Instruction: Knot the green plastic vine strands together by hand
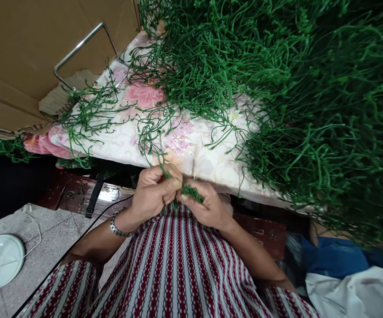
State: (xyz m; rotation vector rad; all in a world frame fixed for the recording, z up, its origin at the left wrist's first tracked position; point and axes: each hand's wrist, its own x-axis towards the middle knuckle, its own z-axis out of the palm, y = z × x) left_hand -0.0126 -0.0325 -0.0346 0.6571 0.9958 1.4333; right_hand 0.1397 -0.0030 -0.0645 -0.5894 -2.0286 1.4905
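Close to my body, at the near edge of the flowered cloth (211, 161), my two hands meet. My left hand (155, 190) is closed, pinching a thin green plastic stem (163, 164) between thumb and forefinger. Wrapped round a small bunch of green stems (193, 193), my right hand (208, 204) is also closed. Fingertips of both hands touch or nearly touch. Loose green stems (150, 132) lie on the cloth just beyond my left hand. How the pieces join between the fingers is hidden.
A big heap of green plastic stems (238, 57) covers the back and right. A cardboard box (29, 53) with a bent metal rod (79, 46) stands at the left. Below are a white round object (1, 260), a black cable (102, 217) and a white cloth (357, 291).
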